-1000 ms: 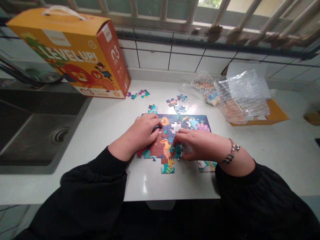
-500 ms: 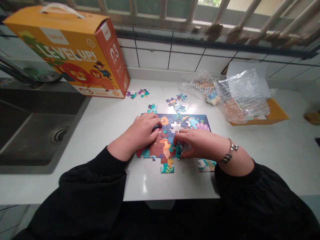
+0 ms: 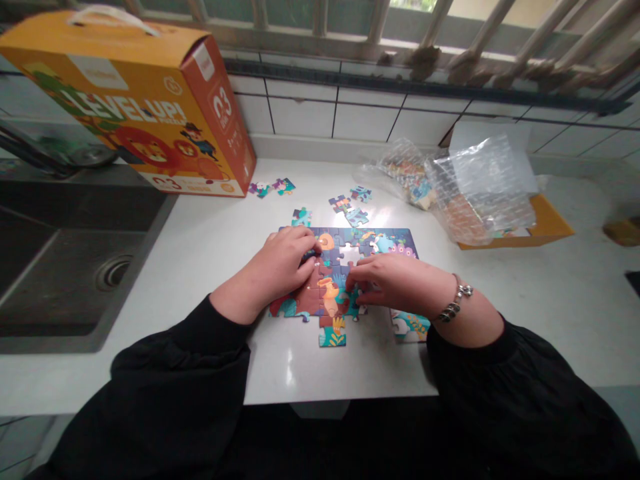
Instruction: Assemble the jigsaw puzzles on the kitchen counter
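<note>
A partly joined jigsaw puzzle (image 3: 331, 293) with colourful animal pictures lies flat on the white counter. My left hand (image 3: 289, 261) rests over its upper left part, fingers lying on the pieces and thumb apart. Over the puzzle's right half is my right hand (image 3: 393, 281), its fingers and thumb bent down around a teal puzzle piece (image 3: 354, 300) at the edge of the joined section. That piece is mostly covered by the fingers. A gap (image 3: 350, 255) shows in the upper middle. A joined corner section (image 3: 411, 325) lies partly under my right wrist.
Loose puzzle pieces (image 3: 356, 217) lie behind the puzzle, with others (image 3: 284, 186) near the orange puzzle box (image 3: 150, 113). A sink (image 3: 95, 267) is at the left. Clear plastic packaging (image 3: 480, 193) lies on an open orange box (image 3: 553, 220) at the right.
The view has shifted slightly. My right thumb has drawn a little closer to the fingers over the puzzle. My left hand stays in the same place on it.
</note>
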Tool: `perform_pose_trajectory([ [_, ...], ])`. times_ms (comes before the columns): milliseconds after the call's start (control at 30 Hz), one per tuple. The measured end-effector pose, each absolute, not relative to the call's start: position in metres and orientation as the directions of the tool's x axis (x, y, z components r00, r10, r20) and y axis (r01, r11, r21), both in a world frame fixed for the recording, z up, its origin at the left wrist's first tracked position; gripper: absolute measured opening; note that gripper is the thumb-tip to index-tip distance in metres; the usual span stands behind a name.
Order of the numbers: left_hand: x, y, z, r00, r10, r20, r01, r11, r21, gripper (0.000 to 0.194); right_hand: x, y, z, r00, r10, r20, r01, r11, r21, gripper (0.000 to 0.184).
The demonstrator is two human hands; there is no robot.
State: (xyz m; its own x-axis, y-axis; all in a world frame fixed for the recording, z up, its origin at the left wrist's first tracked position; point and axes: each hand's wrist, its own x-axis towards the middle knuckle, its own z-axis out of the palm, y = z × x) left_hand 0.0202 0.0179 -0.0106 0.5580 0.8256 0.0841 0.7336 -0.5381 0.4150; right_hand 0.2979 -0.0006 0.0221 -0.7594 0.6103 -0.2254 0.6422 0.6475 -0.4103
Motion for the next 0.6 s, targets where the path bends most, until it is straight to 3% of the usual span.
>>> perform_pose_trajectory([
  [433,0.021,0.016,-0.003,0.565,0.822,0.070,0.733,-0.540,0.415,0.020,0.299,0.010,0.018,-0.772,0.605,-0.196,0.617,0.639,-0.458,0.009],
  [500,0.021,0.016,-0.002,0.565,0.822,0.073,0.732,-0.540,0.416,0.020,0.304,0.013,0.019,-0.722,0.678,-0.138,0.658,0.611,-0.439,0.005],
  [600,0.021,0.017,-0.003,0.571,0.817,0.074,0.728,-0.546,0.414,0.018,0.318,0.021,0.019,-0.478,0.877,0.053,0.813,0.465,-0.349,0.013],
])
